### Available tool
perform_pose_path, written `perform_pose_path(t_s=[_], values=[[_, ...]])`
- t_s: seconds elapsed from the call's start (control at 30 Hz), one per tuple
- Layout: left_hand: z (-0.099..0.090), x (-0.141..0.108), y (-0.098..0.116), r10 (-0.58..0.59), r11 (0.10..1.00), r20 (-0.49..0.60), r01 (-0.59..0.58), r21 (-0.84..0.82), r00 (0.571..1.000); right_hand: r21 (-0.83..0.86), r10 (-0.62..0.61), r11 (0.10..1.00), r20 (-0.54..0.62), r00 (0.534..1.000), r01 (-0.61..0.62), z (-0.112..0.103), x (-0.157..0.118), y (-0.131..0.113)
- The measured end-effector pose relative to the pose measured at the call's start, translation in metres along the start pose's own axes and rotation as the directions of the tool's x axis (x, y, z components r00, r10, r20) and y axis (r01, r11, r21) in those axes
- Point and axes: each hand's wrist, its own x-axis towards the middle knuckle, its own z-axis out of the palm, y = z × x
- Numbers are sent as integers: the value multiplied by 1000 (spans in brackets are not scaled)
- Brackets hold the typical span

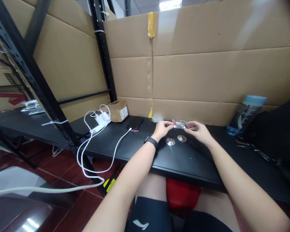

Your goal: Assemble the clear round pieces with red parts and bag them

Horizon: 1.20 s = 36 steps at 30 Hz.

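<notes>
Between my two hands lies a small clear plastic bag (180,124) with something reddish at its left end; its contents are too small to make out. My left hand (162,129), with a dark watch on the wrist, pinches the bag's left end between thumb and fingers. At the other end, the fingers of my right hand (198,131) are closed on the bag's edge. Nearer to me on the black tabletop sit two round silver discs with red centres, a left disc (170,142) and a right disc (182,139).
A blue-lidded bottle (246,114) stands at the right beside a dark bag (277,132). Behind my left hand is a translucent container (157,118). Further left are a phone (135,122), a cardboard box (118,111) and a power strip (101,122) with white cables.
</notes>
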Motion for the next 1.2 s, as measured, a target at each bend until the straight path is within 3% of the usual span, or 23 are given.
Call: perform_pose_path(t_s=[0.17, 0.33, 0.5, 0.77, 1.0, 1.2], values=[[2, -3, 4, 31, 999, 40, -33, 32, 999, 160, -25, 987, 31, 999, 20, 19, -5, -23], [7, -4, 10, 40, 992, 54, -46, 119, 998, 265, -32, 964, 66, 997, 13, 32, -8, -30], [11, -5, 14, 66, 968, 56, -77, 239, 996, 271, -27, 963, 67, 997, 8, 35, -9, -31], [10, -4, 18, 87, 953, 72, -104, 284, 994, 252, -67, 966, 17, 998, 60, 37, -5, -27], [11, -10, 31, 91, 940, -12, -82, 331, 996, 288, -47, 957, 23, 999, 38, 40, -6, -31], [9, -10, 38, 98, 932, -47, -75, 355, 994, 123, -21, 992, 111, 994, 7, 35, -2, -26]])
